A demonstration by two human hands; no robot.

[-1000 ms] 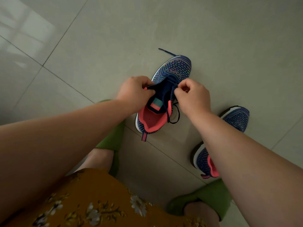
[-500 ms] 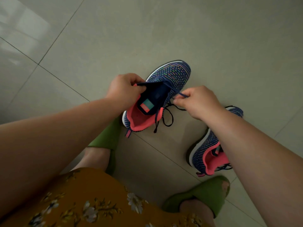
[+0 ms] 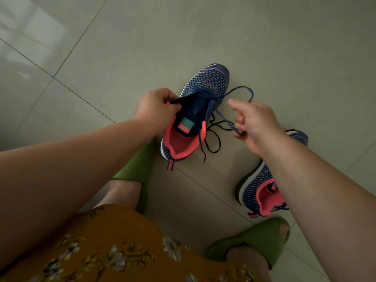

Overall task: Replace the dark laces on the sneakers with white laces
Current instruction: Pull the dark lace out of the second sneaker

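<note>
Sneaker (image 3: pixel 195 110) tongue pinched by left hand (image 3: pixel 154 110); dark lace (image 3: pixel 225 121) gripped in right hand (image 3: pixel 254 123).

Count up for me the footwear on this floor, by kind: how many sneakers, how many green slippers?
Sneakers: 2, one steadied by the left hand while the right hand pulls its dark lace, the other lying by the right forearm.
Green slippers: 2, one on each foot, the second nearer the camera.
Total: 4

The right arm hides much of the second sneaker (image 3: pixel 256 188).
</note>
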